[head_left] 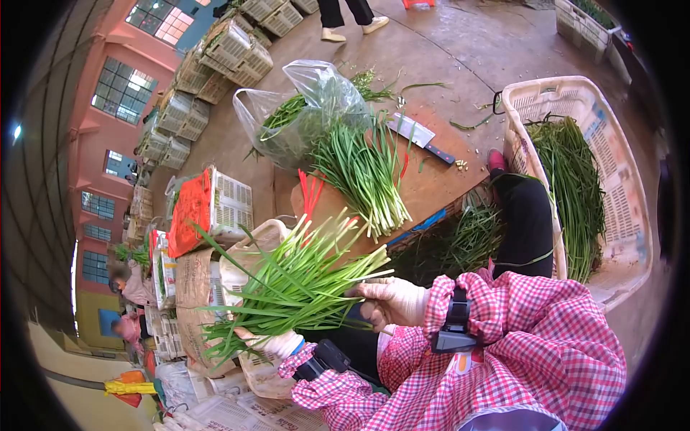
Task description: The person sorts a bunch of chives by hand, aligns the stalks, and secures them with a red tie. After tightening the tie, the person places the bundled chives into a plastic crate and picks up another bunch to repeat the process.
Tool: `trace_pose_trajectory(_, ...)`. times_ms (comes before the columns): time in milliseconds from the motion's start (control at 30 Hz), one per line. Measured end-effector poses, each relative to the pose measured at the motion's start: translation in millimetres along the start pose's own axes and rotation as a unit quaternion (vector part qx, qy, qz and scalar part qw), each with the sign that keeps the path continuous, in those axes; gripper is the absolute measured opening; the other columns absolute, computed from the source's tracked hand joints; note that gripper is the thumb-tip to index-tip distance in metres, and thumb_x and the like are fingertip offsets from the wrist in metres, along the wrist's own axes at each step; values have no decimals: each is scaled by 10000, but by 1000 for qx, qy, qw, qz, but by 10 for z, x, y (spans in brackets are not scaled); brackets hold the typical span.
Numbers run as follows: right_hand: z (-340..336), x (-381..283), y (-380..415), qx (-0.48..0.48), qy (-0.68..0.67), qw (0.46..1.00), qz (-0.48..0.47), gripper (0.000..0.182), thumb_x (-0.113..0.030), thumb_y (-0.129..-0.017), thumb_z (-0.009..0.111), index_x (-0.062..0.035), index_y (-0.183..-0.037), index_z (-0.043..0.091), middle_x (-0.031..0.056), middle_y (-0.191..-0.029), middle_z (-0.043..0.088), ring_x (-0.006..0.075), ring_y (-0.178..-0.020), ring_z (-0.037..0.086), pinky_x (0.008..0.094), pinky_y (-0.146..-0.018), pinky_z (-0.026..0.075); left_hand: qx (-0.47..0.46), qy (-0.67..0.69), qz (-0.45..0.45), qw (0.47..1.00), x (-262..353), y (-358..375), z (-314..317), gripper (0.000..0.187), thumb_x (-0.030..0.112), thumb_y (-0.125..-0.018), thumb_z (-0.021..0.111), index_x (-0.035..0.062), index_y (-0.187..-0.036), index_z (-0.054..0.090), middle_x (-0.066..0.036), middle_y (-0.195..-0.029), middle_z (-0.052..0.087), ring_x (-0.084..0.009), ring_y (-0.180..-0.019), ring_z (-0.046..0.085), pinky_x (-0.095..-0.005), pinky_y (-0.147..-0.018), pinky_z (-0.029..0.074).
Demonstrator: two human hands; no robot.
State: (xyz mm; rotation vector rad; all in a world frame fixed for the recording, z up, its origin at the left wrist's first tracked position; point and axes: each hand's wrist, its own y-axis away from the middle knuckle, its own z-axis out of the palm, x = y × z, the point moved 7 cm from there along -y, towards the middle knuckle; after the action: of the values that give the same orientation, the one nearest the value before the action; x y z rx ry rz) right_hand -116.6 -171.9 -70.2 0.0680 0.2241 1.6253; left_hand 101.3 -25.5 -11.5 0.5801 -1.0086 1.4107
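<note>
Green leaves and pale stems make up the loose bunch [295,287] held between the two hands, crosswise in front of the body. The left hand [269,343] is partly closed under the leafy end, with some fingers hidden by the leaves; it seems to bear the floppy part, so the blades do not hang down. The right hand [399,300] is nearly closed, its thumb and fingers gripping at the pale stem ends, which probably keeps them together while the tips fan out. Beyond both hands, a second bunch [363,172] lies on the board [431,183], its stem ends pointing back towards the right hand, within easy reach. Red ties [310,188] lie beside that bunch, handy for either hand. The knife [413,131] rests farther from the right hand, its handle angled towards the person's right side. A clear bag [277,147] of greens sits past the ties, and a crate [629,208] of long leaves [571,194] stands to the right of the right hand.
</note>
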Motion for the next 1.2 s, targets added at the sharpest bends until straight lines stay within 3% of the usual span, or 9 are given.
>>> trace_pose_trajectory(167,-118,-203,255,-73,243,963,-89,282,-267,-896,582,10,-951,584,91,-675,605,157,-621,599,293,-601,487,37,3,0,999,-4,19,26,480,422,-923,421,62,-1227,512,-100,-1237,525,-274,-1102,513,-465,-952,413)
trace_pose_trajectory(267,-625,-308,572,-82,519,850,45,267,-254,-912,568,3,-960,627,75,-848,658,145,-756,627,314,-722,509,13,-86,50,995,26,-156,-247,495,417,-916,424,57,-1244,512,-119,-1261,522,-287,-1115,515,-466,-959,410)
trace_pose_trajectory(333,-679,-483,820,-26,625,767,144,265,-271,-869,586,-28,-945,659,45,-805,663,119,-748,602,289,-693,486,75,146,-62,985,7,-61,-70,449,427,-898,488,69,-1162,551,-83,-1104,602,-278,-970,576,-459,-883,464)
trace_pose_trajectory(467,-1002,-853,1045,91,932,295,189,432,-293,-781,589,-145,-1186,555,161,-869,655,343,-810,629,411,-726,499,49,58,11,997,99,-125,-207,513,427,-902,436,77,-1269,505,-128,-1304,491,-313,-1148,495,-479,-977,402)
trace_pose_trajectory(600,-472,-850,908,86,764,626,-129,475,-291,-793,614,-94,-1217,531,167,-990,646,293,-930,629,369,-820,493,66,55,6,996,84,-20,-124,517,431,-904,423,79,-1274,499,-133,-1303,490,-315,-1152,493,-482,-979,402)
trace_pose_trajectory(667,-334,-734,775,76,638,757,-121,487,-324,-795,659,-62,-1190,548,150,-1033,641,251,-986,617,338,-852,478,92,19,46,994,64,-2,-200,514,428,-907,417,71,-1267,502,-132,-1297,496,-315,-1147,499,-479,-976,405)
trace_pose_trajectory(800,-201,-549,440,44,678,700,-221,550,-376,-785,689,-46,-1199,538,134,-1010,645,232,-970,619,319,-849,473,176,65,-51,981,161,321,283,520,455,-920,403,38,-1204,529,-126,-1240,533,-279,-1089,532,-417,-947,432)
trace_pose_trajectory(967,-351,-433,376,97,681,720,-91,291,-339,-842,615,-112,-1021,652,99,-861,669,240,-833,639,338,-778,482,150,58,-15,987,206,281,225,508,449,-938,363,19,-1137,546,-144,-1068,613,-271,-968,587,-407,-913,447)
trace_pose_trajectory(1200,-457,-436,605,54,632,773,-19,307,-311,-870,594,-44,-1014,641,101,-820,663,181,-763,625,315,-735,484,149,98,-54,982,-4,271,124,575,421,-888,504,43,-1316,435,-115,-1389,391,-283,-1230,413,-426,-1048,313)
